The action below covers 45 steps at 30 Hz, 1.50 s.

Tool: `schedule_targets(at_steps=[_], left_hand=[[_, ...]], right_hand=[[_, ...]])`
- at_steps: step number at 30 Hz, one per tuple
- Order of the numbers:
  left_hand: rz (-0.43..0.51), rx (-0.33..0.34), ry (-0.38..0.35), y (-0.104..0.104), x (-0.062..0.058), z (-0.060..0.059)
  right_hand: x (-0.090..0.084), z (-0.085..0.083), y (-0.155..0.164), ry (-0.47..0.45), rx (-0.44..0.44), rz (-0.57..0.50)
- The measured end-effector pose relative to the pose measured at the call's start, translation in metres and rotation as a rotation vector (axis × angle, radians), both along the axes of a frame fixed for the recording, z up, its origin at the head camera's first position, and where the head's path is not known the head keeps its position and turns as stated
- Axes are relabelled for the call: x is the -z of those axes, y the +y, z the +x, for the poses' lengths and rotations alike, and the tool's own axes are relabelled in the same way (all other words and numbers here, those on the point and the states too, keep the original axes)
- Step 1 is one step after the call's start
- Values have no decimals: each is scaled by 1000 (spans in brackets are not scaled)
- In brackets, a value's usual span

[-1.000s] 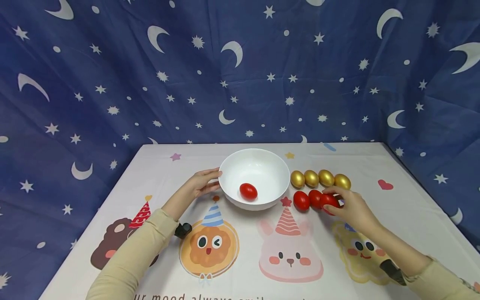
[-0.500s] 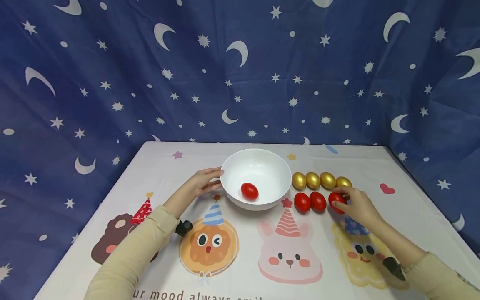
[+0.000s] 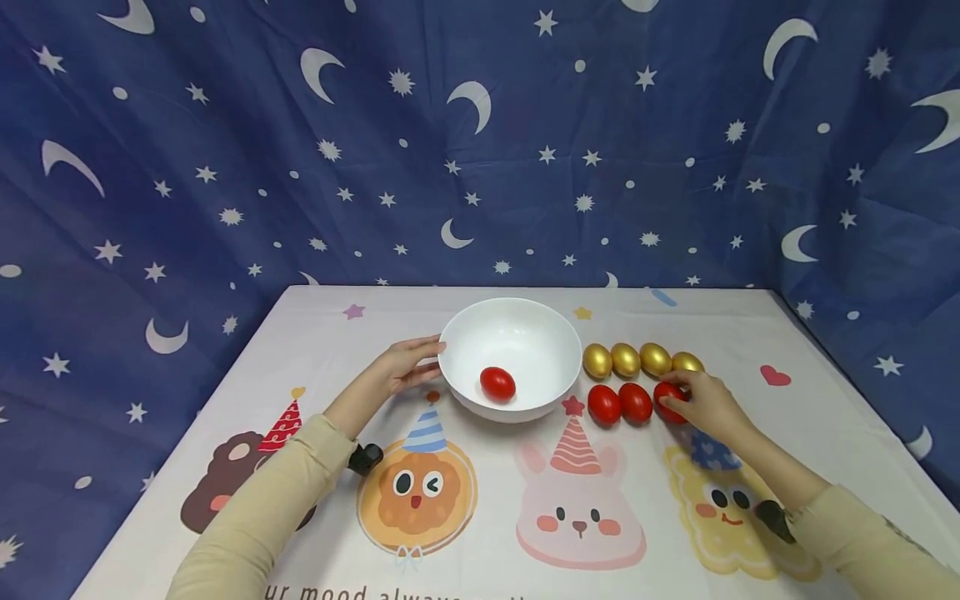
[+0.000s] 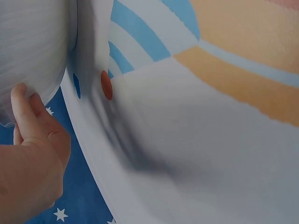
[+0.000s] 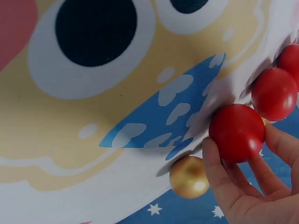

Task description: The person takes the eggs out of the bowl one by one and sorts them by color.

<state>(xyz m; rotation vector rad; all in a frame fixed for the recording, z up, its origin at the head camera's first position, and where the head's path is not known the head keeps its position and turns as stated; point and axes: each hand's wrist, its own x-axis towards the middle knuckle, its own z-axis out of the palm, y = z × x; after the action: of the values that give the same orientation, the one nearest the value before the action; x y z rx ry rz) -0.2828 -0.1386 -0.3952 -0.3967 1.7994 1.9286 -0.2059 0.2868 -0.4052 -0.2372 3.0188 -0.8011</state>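
A white bowl [image 3: 525, 329] stands mid-table with one red egg [image 3: 497, 383] inside. My left hand [image 3: 405, 365] rests with straight fingers against the bowl's left wall [image 4: 32, 51]. Right of the bowl lies a row of several gold eggs [image 3: 626, 359], and in front of it a row of three red eggs [image 3: 619, 403]. My right hand [image 3: 705, 404] pinches the rightmost red egg [image 5: 237, 132] between thumb and fingers, low at the table. A gold egg [image 5: 188, 177] lies just beside that one.
The table carries a white cloth [image 3: 570, 500] printed with cartoon animals in party hats. A blue star-and-moon curtain [image 3: 480, 142] hangs behind and along both sides. The table's right edge [image 3: 862, 392] runs close to my right arm.
My right hand has carried the red egg it holds rightward, from beside the other two to the right end of the row. The left hand and the bowl have stayed put.
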Motion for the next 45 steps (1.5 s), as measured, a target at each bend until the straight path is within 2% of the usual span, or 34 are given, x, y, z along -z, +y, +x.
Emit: schedule_targets(at_steps=[5,16,26,33,38,45], left_hand=[[-13,25,6,-1,-1,2],[-18,16,12,-2,-1,2],[-6,19,16,-2,-2,2],[-18,27,27,-3,-1,4],[-5,29,24,-2,-1,4],[-14,22,17,-1,-1,5]], right_hand=[[3,-2,0,-14,-7,1],[0,-5,1,-110,-17,4],[-3,-4,1,-106,-3,2],[-7,-4,1,-128,44,2],[-10,-3,0,-108,39,2],[-17,-5,1,-17,-1,-35]])
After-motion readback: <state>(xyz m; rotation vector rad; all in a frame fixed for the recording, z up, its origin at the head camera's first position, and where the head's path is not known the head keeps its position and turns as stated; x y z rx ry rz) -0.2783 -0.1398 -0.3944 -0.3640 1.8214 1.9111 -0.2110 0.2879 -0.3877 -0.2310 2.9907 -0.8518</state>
